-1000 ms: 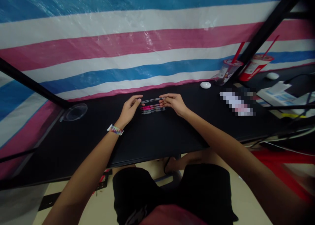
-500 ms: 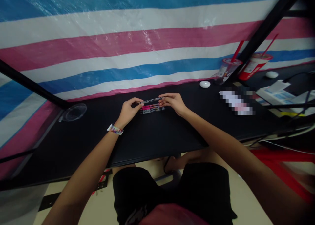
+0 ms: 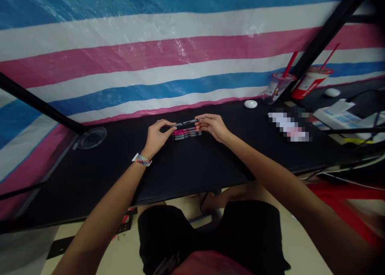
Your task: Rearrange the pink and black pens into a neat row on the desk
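My left hand [image 3: 157,138], with a colourful woven band on the wrist, pinches the left end of a slim grey and black pen [image 3: 189,122]. At the pen's other end, the fingertips of my right hand [image 3: 214,127] are closed on it. A dark break shows along its length; whether it is one piece or two I cannot tell. Just below it, on the near side, several pens lie side by side in a row: pink ones [image 3: 180,132] and grey ones [image 3: 180,137]. My fingers partly cover their ends.
On the black table [image 3: 192,166] a clear round lid [image 3: 94,138] lies at left. A white oval case [image 3: 250,104], two cups with red straws [image 3: 278,86] and a blurred-out item [image 3: 288,124] stand or lie at right. Cables and a white power strip [image 3: 343,112] are farther right. A striped sheet [image 3: 150,54] hangs behind.
Both hands keep hold of the pen in nearly the same spot. The view has shifted very slightly; the row of pens looks the same.
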Demonstrator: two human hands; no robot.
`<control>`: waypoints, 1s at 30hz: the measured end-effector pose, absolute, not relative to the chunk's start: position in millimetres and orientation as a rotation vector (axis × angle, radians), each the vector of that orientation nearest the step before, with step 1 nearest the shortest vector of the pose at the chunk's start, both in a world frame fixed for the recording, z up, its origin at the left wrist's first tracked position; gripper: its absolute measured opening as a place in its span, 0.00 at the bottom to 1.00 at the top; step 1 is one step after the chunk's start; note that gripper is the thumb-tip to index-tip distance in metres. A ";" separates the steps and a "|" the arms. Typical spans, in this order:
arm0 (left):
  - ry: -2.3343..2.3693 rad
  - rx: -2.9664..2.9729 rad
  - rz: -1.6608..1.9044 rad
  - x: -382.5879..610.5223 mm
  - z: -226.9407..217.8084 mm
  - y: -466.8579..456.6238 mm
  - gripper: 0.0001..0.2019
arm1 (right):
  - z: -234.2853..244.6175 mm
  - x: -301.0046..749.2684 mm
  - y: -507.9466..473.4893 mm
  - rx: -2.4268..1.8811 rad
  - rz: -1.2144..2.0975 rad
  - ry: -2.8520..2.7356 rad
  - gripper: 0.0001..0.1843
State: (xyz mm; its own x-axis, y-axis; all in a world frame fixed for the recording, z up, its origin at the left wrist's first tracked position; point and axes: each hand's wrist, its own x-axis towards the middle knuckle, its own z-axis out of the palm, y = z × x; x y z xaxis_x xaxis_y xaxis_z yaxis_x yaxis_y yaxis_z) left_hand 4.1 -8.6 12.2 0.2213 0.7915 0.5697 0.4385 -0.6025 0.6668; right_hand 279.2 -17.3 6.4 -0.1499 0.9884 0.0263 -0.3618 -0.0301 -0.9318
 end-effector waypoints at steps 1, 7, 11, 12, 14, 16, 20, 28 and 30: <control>1.142 2.115 1.337 4.4 12.2 -8.6 0.05 | 8.4 280.0 -18.0 -0.815 1.552 -0.992 0.13; 1.124 2.053 1.364 5.8 11.7 -7.8 0.06 | 18.0 282.1 -20.5 -0.656 1.913 -0.711 0.23; 1.111 2.051 1.368 5.9 11.2 -8.0 0.06 | 18.0 279.4 -20.5 -0.648 1.905 -0.638 0.18; 1.111 2.047 1.369 6.0 11.0 -7.9 0.06 | 17.8 278.6 -20.5 -0.655 1.893 -0.626 0.17; 1.112 2.035 1.372 6.3 10.6 -7.7 0.06 | 17.5 277.2 -20.6 -0.650 1.875 -0.596 0.16; 1.117 2.026 1.375 6.9 10.3 -7.5 0.06 | 17.8 276.3 -20.8 -0.622 1.879 -0.569 0.16; 1.125 2.023 1.369 8.1 10.1 -8.0 0.06 | 17.5 275.8 -20.1 -0.587 1.882 -0.595 0.19; 1.128 2.009 1.356 6.7 11.2 -8.1 0.07 | 11.7 274.6 -18.3 -0.670 1.747 -0.724 0.13; 1.133 1.997 1.368 6.0 10.9 -7.3 0.08 | 13.6 274.4 -19.6 -0.664 1.725 -0.777 0.15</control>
State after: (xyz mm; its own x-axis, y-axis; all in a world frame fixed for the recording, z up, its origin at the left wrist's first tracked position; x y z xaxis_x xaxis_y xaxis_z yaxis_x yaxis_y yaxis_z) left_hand 6.0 -7.3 10.9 0.1643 0.8305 0.5322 0.3682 -0.5522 0.7480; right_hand 274.4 -19.6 13.6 -0.2647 0.9629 -0.0528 -0.5984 -0.2069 -0.7740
